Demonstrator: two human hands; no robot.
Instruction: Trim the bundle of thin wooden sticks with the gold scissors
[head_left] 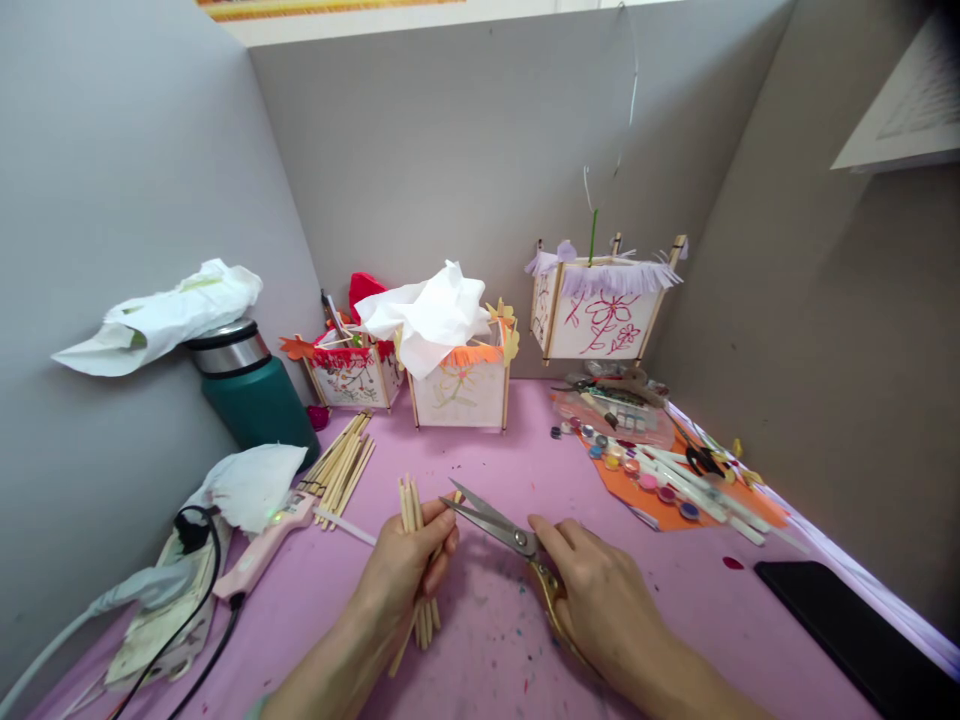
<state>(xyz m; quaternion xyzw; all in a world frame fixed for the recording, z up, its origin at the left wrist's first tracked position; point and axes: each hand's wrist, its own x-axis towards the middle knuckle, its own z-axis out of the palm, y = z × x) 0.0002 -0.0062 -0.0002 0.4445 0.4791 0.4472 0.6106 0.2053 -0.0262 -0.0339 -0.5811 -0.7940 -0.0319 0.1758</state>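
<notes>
My left hand point(401, 565) is closed around a small bundle of thin wooden sticks point(427, 622), whose ends stick out above and below the fist. Its thumb and forefinger meet near the tips of the scissors, at the end of one stick. In my right hand point(611, 585) are metal scissors point(491, 520) with gold-coloured handles, their blades slightly parted and pointing left at that stick end. Whether the blades touch the stick I cannot tell. A loose pile of similar wooden sticks point(349, 465) lies beyond my left hand.
Paper lanterns point(461, 395) on stick frames stand at the back, with another lantern point(600, 315) hanging at right. Paint pots point(646, 482) and tools lie on the right, near a black phone point(832, 630). A green bottle point(259, 405), pink glue gun point(266, 545) and cables are left.
</notes>
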